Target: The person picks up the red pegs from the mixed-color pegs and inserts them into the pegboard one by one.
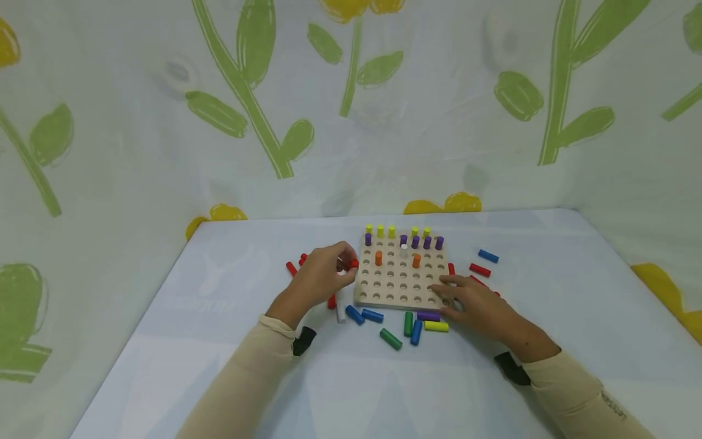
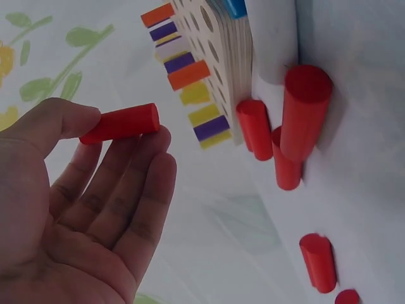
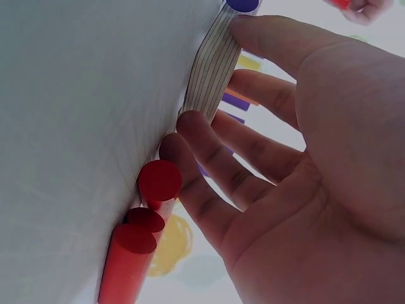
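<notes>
My left hand (image 1: 320,272) pinches a short red peg (image 2: 123,123) between thumb and fingertips, raised just beside the left edge of a wooden pegboard (image 1: 397,292). The other fingers of that hand are gently bent. My right hand (image 1: 476,305) touches the board's right edge near its front corner, fingers spread and slightly bent; in the right wrist view the thumb rests against the layered side. Yellow pegs (image 1: 381,231) stand in the back row, purple pegs (image 1: 415,242) in the row before it. A white peg (image 1: 404,250) and two orange pegs (image 1: 378,258) stand further forward.
Red pegs (image 1: 291,269) and a long white peg (image 1: 341,308) lie left of the board. In front are blue (image 1: 372,315), green (image 1: 391,338), purple (image 1: 428,316) and yellow pegs (image 1: 436,327). Red pegs (image 1: 480,270) and a blue peg (image 1: 488,256) lie right.
</notes>
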A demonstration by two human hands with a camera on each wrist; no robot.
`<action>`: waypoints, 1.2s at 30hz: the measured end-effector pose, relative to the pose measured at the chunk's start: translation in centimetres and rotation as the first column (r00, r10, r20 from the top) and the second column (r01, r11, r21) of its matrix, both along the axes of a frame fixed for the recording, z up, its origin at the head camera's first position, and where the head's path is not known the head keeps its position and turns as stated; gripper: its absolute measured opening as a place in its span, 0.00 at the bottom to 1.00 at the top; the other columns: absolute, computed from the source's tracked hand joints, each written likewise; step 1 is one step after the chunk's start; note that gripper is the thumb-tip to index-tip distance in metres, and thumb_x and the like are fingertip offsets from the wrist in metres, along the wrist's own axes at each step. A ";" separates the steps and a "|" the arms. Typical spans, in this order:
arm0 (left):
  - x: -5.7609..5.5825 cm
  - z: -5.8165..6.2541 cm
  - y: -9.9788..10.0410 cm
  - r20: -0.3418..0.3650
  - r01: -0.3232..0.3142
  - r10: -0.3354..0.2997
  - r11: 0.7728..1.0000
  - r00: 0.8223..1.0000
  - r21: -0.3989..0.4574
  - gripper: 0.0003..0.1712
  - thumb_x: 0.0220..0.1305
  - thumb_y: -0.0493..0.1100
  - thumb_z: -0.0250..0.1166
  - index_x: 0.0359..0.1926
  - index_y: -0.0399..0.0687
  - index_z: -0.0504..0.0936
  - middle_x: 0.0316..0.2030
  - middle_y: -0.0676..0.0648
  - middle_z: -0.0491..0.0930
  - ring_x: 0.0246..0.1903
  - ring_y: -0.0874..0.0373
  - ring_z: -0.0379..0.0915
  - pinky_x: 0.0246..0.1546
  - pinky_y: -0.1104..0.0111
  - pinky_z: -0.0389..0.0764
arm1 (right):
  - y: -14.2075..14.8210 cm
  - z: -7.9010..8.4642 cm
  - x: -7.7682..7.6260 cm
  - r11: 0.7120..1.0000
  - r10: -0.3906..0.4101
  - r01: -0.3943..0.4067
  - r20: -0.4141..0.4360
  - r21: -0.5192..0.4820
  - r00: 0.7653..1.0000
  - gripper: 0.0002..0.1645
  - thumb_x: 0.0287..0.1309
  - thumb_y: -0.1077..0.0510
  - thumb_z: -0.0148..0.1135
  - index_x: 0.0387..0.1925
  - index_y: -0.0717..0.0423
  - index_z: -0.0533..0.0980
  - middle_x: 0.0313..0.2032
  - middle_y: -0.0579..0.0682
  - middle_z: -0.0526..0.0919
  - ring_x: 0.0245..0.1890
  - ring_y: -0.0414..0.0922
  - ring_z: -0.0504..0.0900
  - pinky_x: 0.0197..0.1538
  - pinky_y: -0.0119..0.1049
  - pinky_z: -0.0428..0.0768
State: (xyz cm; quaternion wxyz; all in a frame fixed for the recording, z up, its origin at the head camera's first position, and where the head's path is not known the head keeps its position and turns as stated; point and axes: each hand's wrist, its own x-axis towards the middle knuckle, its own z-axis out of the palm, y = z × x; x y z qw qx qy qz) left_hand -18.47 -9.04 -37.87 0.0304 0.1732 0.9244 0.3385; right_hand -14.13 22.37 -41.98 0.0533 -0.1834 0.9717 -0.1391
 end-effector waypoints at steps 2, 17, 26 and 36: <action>-0.2 -0.3 0.2 0.016 0.004 -0.004 1.000 1.000 0.009 0.12 0.63 0.39 0.69 0.47 0.49 0.79 0.40 0.52 0.84 0.42 0.58 0.81 0.44 0.68 0.84 | 0.0 -0.2 0.0 1.000 -0.001 0.001 0.006 0.001 1.000 0.30 0.61 0.50 0.69 0.64 0.49 0.76 0.66 0.59 0.74 0.66 0.61 0.72 0.62 0.58 0.75; -0.7 -1.3 1.8 0.055 0.003 0.001 0.998 0.998 -0.068 0.16 0.64 0.44 0.69 0.52 0.56 0.79 0.44 0.52 0.87 0.44 0.58 0.81 0.47 0.64 0.83 | -0.2 0.3 0.2 1.000 -0.013 0.013 -0.034 0.005 0.999 0.30 0.59 0.51 0.70 0.63 0.49 0.77 0.63 0.59 0.76 0.63 0.60 0.74 0.60 0.57 0.77; -0.7 -1.9 1.9 0.096 -0.001 0.009 0.997 0.995 -0.082 0.16 0.67 0.45 0.66 0.55 0.55 0.80 0.44 0.52 0.87 0.45 0.58 0.81 0.48 0.64 0.83 | -0.2 0.3 0.1 1.000 -0.020 0.020 -0.018 -0.001 1.000 0.30 0.59 0.51 0.71 0.63 0.48 0.77 0.63 0.59 0.76 0.63 0.60 0.74 0.60 0.57 0.78; -0.9 -2.6 1.8 0.099 0.001 0.010 0.994 0.995 -0.110 0.17 0.68 0.45 0.66 0.56 0.56 0.79 0.45 0.53 0.86 0.47 0.59 0.82 0.50 0.64 0.83 | -0.2 0.1 0.0 1.000 -0.015 0.015 -0.021 -0.009 1.000 0.29 0.59 0.50 0.71 0.63 0.47 0.78 0.63 0.58 0.76 0.63 0.59 0.74 0.60 0.57 0.77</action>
